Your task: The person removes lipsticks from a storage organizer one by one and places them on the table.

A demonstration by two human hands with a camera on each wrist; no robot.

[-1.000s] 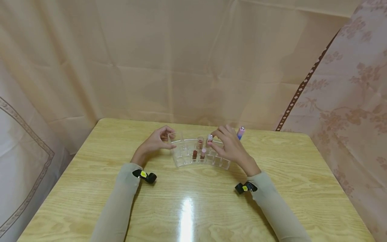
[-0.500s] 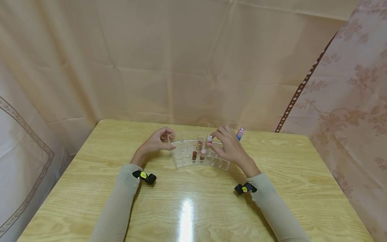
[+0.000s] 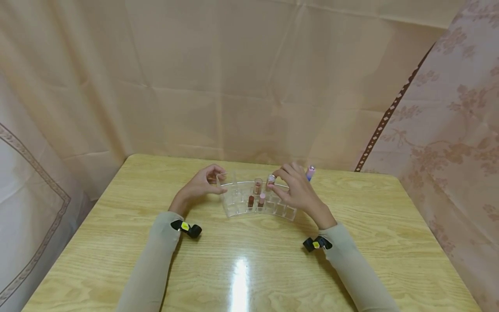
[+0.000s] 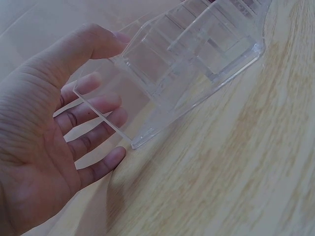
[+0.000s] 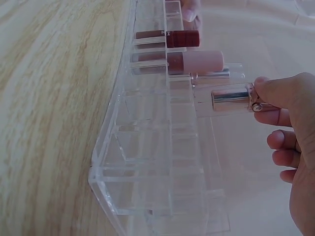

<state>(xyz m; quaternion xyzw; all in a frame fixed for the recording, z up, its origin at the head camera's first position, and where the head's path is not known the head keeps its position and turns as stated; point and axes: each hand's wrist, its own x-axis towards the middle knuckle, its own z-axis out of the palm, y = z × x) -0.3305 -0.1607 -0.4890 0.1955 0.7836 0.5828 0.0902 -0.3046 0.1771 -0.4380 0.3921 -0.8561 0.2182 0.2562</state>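
Note:
A clear, curved lipstick organizer [image 3: 238,204] with small compartments stands on the table. At its left end, my left hand [image 3: 200,181] holds the side panel, with the thumb at the upper edge and the fingers showing through the clear plastic in the left wrist view. My right hand [image 3: 297,187] pinches the top of a lipstick [image 5: 231,99] with a shiny metallic tube, between thumb and index finger, over the back row. Its lower end overlaps a back compartment. Beside it sits another clear-capped lipstick [image 3: 258,185]. A dark red tube [image 5: 183,38] and a pink-capped tube [image 5: 203,62] stand farther forward.
A pink and blue tube [image 3: 310,172] stands behind my right hand. The wooden table [image 3: 218,260] runs back to a beige curtain [image 3: 249,86]. Patterned cloth [image 3: 460,143] hangs at the right. Each wrist carries a small black camera.

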